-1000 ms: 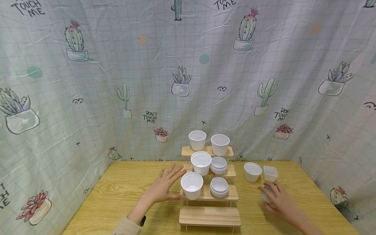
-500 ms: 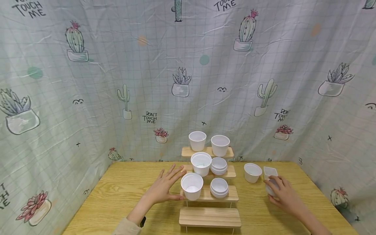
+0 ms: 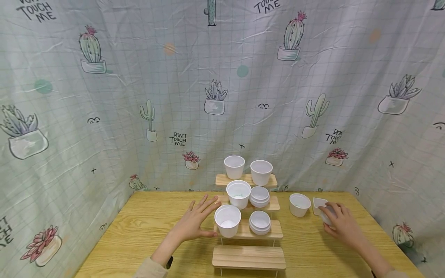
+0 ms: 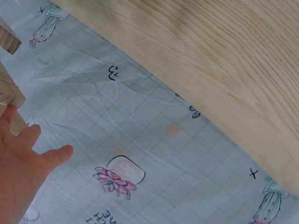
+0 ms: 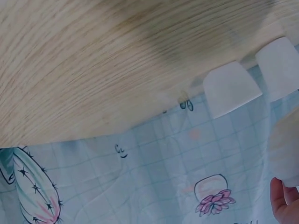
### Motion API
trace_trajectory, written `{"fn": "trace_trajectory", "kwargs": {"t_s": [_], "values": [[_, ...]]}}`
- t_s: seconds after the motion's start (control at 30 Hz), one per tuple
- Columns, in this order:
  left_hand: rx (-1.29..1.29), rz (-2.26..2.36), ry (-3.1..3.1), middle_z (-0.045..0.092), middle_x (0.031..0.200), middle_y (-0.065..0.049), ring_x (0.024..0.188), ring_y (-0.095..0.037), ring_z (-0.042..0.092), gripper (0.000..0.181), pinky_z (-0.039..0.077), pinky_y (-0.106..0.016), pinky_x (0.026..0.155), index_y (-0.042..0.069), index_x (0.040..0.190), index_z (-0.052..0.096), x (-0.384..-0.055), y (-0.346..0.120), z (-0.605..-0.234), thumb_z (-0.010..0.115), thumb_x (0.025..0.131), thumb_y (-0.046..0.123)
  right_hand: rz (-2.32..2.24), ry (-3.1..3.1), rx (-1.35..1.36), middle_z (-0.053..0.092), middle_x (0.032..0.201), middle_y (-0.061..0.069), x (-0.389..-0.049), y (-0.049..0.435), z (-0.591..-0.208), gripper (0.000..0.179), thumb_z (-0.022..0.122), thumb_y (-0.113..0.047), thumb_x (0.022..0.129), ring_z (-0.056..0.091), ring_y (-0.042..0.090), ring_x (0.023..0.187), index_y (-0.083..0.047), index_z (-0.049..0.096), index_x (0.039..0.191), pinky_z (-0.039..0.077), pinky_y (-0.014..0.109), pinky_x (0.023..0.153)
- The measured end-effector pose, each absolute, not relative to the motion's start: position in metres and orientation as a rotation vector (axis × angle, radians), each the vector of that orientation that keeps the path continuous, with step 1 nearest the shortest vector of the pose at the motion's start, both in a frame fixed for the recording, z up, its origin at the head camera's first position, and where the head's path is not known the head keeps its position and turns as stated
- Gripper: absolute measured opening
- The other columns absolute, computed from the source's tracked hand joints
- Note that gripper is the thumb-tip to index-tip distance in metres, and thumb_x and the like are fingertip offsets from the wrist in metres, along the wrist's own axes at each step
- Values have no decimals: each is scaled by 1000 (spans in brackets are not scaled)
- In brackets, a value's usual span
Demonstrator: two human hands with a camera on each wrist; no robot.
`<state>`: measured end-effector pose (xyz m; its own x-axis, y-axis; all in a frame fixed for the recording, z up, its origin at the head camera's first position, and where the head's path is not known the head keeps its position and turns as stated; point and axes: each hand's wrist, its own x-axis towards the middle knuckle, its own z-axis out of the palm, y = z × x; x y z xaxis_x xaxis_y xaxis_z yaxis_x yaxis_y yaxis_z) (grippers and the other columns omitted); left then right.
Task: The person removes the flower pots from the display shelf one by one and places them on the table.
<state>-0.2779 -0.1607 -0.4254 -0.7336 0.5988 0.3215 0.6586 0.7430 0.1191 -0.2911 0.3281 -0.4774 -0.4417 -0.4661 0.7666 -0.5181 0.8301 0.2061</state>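
In the head view my right hand grips a small white cup from above, its fingers curled round it and hiding much of it. The right wrist view shows this white cup with fingertips on its rim. Just behind it stands a square white cup, partly covered by my hand. My left hand has its fingers spread beside the tiered wooden stand, near a round white cup on a lower tier. In the left wrist view a finger appears to touch a wooden tier.
Several white cups stand in pairs on the upper tiers, among them a low ridged cup and a taller cup. Another round cup sits on the table right of the stand. A cactus-print curtain encloses the table.
My right hand has shifted right and slightly back with the white cup, coming close to the square cup and partly covering it. My left hand and the stand stay put.
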Motion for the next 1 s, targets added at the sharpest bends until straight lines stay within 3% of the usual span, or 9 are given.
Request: {"fn": "trace_trajectory", "kwargs": {"t_s": [0.47, 0.7, 1.0], "values": [[-992, -336, -2676, 23, 148, 2, 138, -29, 13, 91, 21, -67, 99, 25, 141, 26, -279, -161, -427, 64, 67, 60, 49, -2123, 685, 51, 97, 22, -306, 346, -469, 69, 14, -56, 89, 44, 38, 83, -4, 58, 100, 39, 48, 56], [-988, -330, -2681, 23, 148, 3, 138, -29, 13, 90, 21, -66, 99, 26, 141, 25, -279, -161, -427, 64, 67, 60, 23, -2121, 653, 51, 95, 21, -316, 361, -471, 71, 11, -57, 89, 44, 41, 84, -4, 57, 98, 37, 53, 63], [-991, -346, -2677, 24, 148, 2, 138, -29, 14, 90, 22, -67, 98, 25, 141, 26, -279, -161, -427, 66, 67, 57, -51, -2180, 577, 52, 96, 20, -324, 377, -476, 77, 4, -60, 86, 45, 41, 86, -5, 58, 97, 36, 50, 55]]}}
